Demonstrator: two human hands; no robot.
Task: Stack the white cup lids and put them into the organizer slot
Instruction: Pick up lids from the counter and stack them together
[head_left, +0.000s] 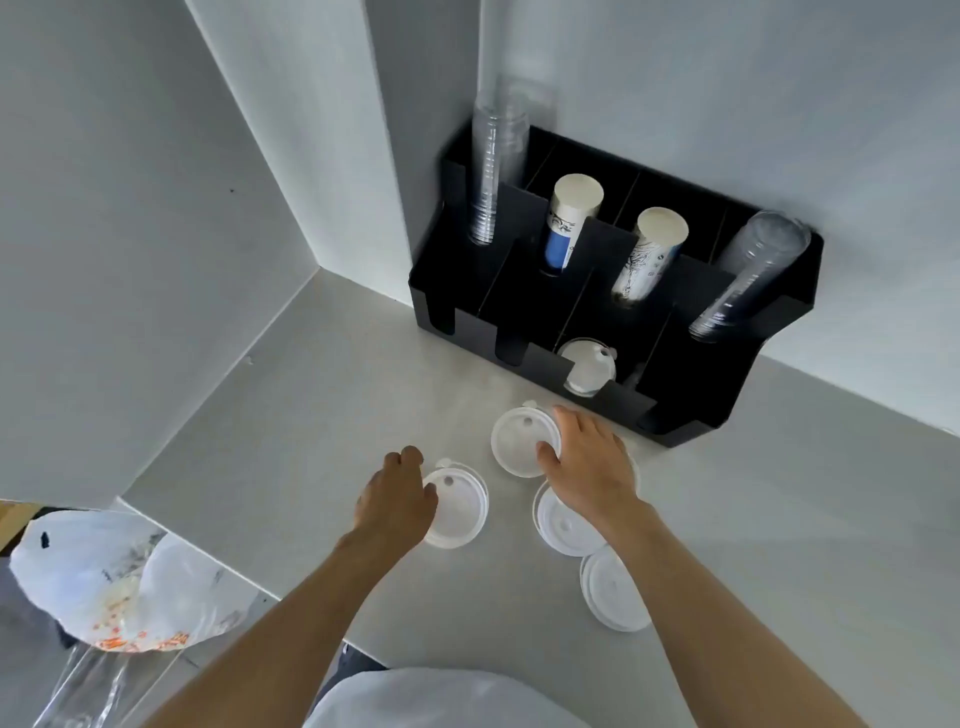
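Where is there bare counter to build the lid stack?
Bare counter lies left of the left hand toward the wall; more lies right of the nearest lid. It is crowded between both hands and the organizer.

The counter (322, 415) has a brushed, matt metal look, pale grey, with a soft sheen and no sharp reflections. The organizer (691, 384) at the far right is black plastic, smooth and semi-glossy on its dividers. The lids (519, 441) on the counter are white plastic, smooth, with a dull satin finish. The two cup stacks (488, 171) at the organizer's outer ends are clear, glossy plastic. The two middle stacks (569, 223) look like printed paper with matt white bases. The walls (130, 208) are smooth, matt and pale. The bag (119, 582) at the near left is thin, crinkled, translucent plastic film.
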